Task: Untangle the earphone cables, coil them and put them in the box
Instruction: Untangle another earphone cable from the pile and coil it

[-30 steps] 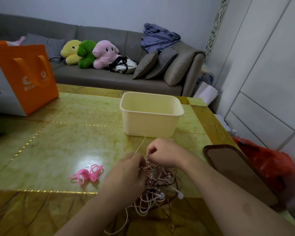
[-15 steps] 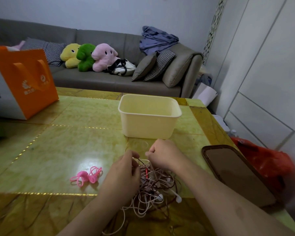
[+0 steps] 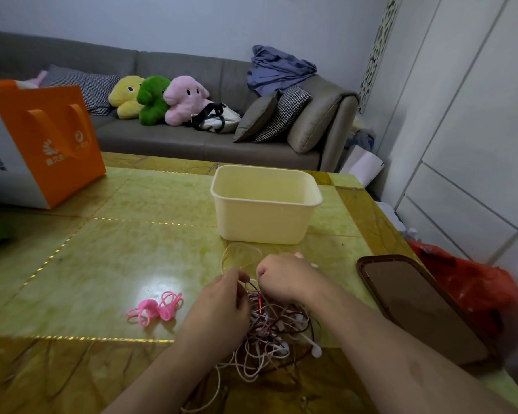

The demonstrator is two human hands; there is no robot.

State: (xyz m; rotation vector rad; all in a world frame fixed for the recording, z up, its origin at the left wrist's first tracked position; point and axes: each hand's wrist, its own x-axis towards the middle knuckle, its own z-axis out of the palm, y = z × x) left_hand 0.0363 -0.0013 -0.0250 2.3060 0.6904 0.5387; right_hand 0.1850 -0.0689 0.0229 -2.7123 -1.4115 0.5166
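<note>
A tangle of white and dark red earphone cables [image 3: 277, 333] lies on the green table near its front edge. My left hand [image 3: 222, 306] pinches strands at the tangle's top left. My right hand [image 3: 284, 276] grips strands just beside it, fingers curled. A thin white loop [image 3: 237, 253] arcs from between my hands toward the box. The cream plastic box [image 3: 263, 216] stands open and empty just behind my hands. A white earbud [image 3: 314, 351] sticks out at the tangle's right.
Pink cable ties [image 3: 156, 307] lie left of the tangle. A brown-edged tray or lid [image 3: 416, 306] sits at the right table edge, with a red bag [image 3: 473, 288] beyond it. An orange paper bag [image 3: 42, 144] stands at the far left. A sofa [image 3: 192, 144] is behind.
Both hands stayed on the tangle and shifted slightly toward the box. The white strand that rose from my hands now lies as a flat loop on the table before the box.
</note>
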